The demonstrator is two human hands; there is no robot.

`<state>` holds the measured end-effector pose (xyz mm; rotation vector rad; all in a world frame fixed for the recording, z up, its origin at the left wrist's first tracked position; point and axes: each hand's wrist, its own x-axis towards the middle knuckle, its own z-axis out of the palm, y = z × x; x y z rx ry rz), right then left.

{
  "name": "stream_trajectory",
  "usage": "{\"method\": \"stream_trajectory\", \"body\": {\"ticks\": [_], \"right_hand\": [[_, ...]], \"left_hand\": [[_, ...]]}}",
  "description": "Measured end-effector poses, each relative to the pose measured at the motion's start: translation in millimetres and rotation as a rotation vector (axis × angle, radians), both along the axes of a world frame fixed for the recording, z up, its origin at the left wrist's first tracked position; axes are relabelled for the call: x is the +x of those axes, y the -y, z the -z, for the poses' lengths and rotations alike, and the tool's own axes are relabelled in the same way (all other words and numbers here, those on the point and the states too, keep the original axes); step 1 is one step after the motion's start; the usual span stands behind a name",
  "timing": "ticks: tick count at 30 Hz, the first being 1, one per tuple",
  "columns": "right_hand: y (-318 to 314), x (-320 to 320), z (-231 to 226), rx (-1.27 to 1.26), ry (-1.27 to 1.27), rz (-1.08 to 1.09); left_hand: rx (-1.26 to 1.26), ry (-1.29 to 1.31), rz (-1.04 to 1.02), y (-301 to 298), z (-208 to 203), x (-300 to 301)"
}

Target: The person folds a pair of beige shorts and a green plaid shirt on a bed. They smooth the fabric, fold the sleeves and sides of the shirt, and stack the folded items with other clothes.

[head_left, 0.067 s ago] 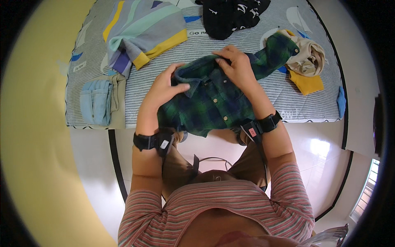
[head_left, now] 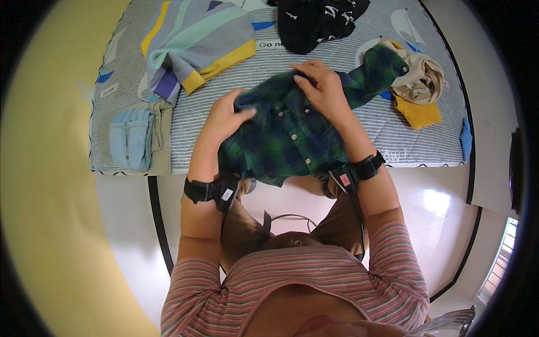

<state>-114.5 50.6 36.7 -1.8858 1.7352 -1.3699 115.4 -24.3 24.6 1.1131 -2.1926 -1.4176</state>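
A dark green and blue plaid shirt [head_left: 292, 137] with white buttons lies front-up on the striped grey mat [head_left: 281, 62], its hem hanging over the near edge. My left hand [head_left: 227, 115] presses flat on the shirt's left shoulder, fingers toward the collar. My right hand [head_left: 320, 87] grips the collar area near the right shoulder. One plaid sleeve [head_left: 379, 70] stretches out to the right. Both wrists wear black straps.
A folded striped grey, mint and yellow sweater [head_left: 193, 42] lies at the back left. Folded pale blue jeans [head_left: 132, 137] sit at the mat's left edge. A black patterned garment [head_left: 317, 17] is at the back. Beige and yellow clothes [head_left: 418, 90] lie on the right.
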Motion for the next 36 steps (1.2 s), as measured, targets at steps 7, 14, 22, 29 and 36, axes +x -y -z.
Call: {"method": "stream_trajectory", "body": {"ticks": [7,14,22,29,36], "right_hand": [[0.4,-42.1,32.9,0.159,-0.434,0.229],[1.5,-62.9,41.3,0.338,-0.330,0.308],[-8.1,-47.0,34.4,0.240,-0.663,0.455],[-8.0,5.3,32.1,0.236,-0.257,-0.012],[-4.8,-0.6,33.4,0.268,-0.284,-0.071]], "left_hand": [[-0.177,0.215,-0.273,29.4,26.7,6.1],[-0.020,0.125,-0.236,31.7,41.8,18.0],[-0.887,0.271,-0.420,11.1,20.7,-6.1],[-0.380,-0.136,-0.119,2.8,24.4,-59.5],[-0.215,0.358,0.007,6.3,-1.2,-80.7]]}}
